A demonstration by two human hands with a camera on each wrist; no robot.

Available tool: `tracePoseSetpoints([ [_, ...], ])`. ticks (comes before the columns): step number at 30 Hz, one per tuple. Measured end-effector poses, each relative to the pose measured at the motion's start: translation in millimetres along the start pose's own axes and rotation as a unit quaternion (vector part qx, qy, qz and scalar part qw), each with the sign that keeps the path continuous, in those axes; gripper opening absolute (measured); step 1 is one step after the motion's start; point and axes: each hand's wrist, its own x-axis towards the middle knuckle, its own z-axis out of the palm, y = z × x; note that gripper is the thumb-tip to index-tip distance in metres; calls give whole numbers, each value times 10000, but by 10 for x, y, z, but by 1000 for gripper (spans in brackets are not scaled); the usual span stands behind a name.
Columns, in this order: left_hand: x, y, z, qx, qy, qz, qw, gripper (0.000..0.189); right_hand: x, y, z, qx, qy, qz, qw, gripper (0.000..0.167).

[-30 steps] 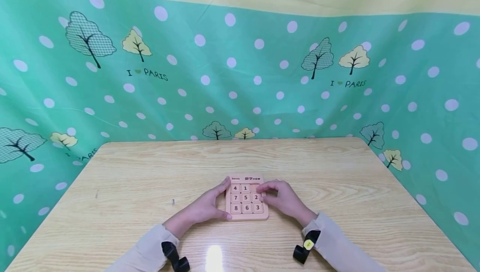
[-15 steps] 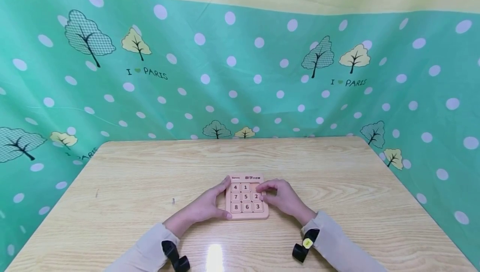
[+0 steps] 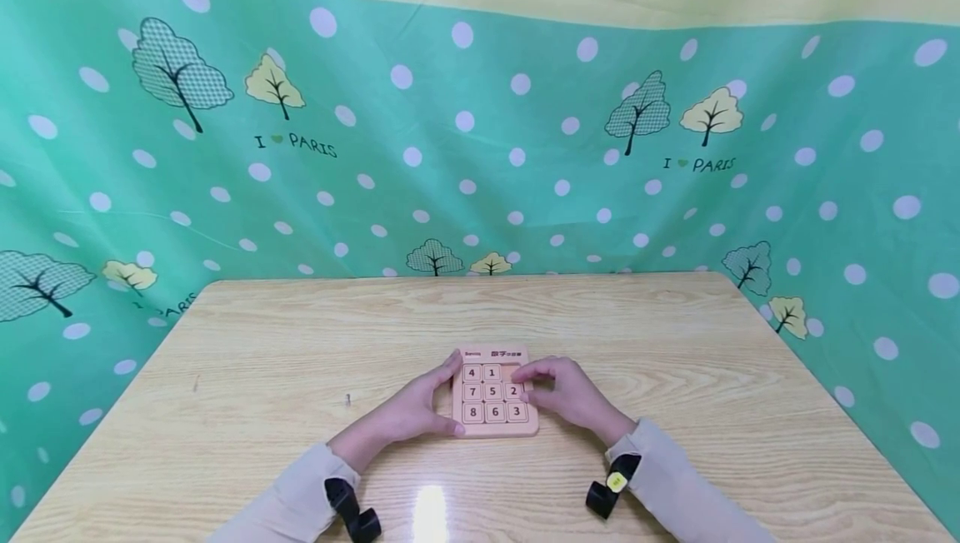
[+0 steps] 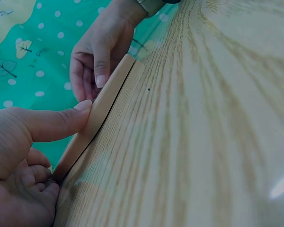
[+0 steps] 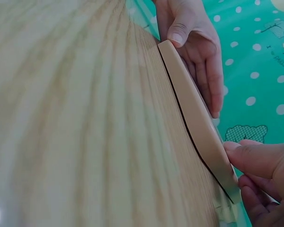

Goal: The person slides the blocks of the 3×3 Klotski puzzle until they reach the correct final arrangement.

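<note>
A pink sliding number puzzle [image 3: 495, 430] lies flat on the table in the head view. Its rows read 4, 1, gap; 7, 5, 2; 8, 6, 3. My left hand [image 3: 411, 410] holds the frame's left side, thumb at the near corner and fingers toward the far corner. On the other side, my right hand [image 3: 572, 397] has its index fingertip over the upper right gap and its thumb by the tile marked 2 [image 3: 513, 391]. Both wrist views show the puzzle's near side edge-on, so the tiles are hidden there.
The wood-grain table [image 3: 300, 335] extends around the puzzle on all sides. A small dark mark [image 3: 348, 400] shows on its left part. Behind and beside the table hangs a green dotted cloth [image 3: 480, 151]. Light glares on the near edge [image 3: 430, 514].
</note>
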Motion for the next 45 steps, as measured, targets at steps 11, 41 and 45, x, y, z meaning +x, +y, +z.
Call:
tracePoseSetpoints([
  [11,0,-6,-2,12,-6,31,10000,102,28,17,2,-188,58,13,9998,25],
  [41,8,-5,-10,68,-41,37,10000,104,113,65,31,327,528,289,9977,24],
  [45,4,-15,-9,102,-57,6,9999,104,0,61,29,617,367,397,9966,24],
])
